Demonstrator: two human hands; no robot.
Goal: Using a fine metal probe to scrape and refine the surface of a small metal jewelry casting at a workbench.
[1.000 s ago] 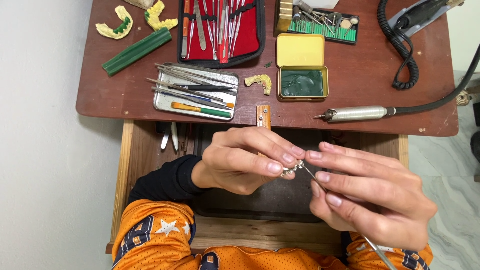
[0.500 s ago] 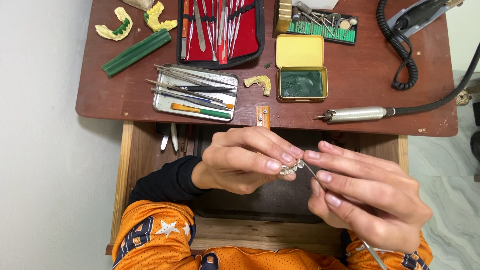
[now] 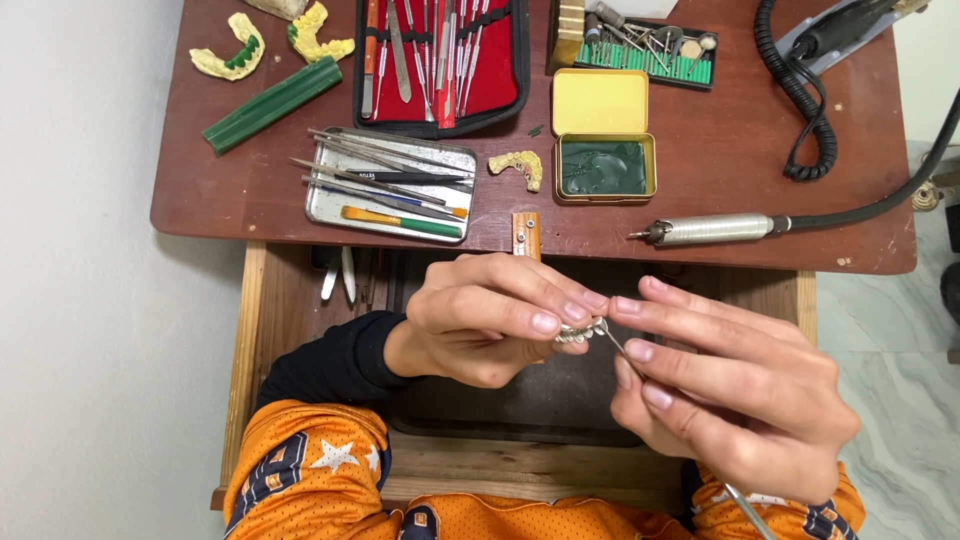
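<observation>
My left hand [image 3: 490,318] pinches a small silvery dental piece [image 3: 577,334] between thumb and fingertips, over the open wooden drawer [image 3: 300,330]. My right hand [image 3: 725,390] grips a thin metal hand tool [image 3: 612,336] like a pen; its tip touches the piece, and its handle comes out below the hand near the bottom edge. Most of the piece is hidden by my fingers.
On the brown desk [image 3: 740,170] lie a metal tray of instruments [image 3: 388,185], a red-lined tool case [image 3: 440,60], an open yellow tin of green wax [image 3: 604,165], a green wax stick [image 3: 272,102], yellow tooth casts [image 3: 228,50], a bur rack [image 3: 640,45] and a corded metal handpiece [image 3: 710,230].
Both hands stay together on the small piece; only the fingers shift slightly.
</observation>
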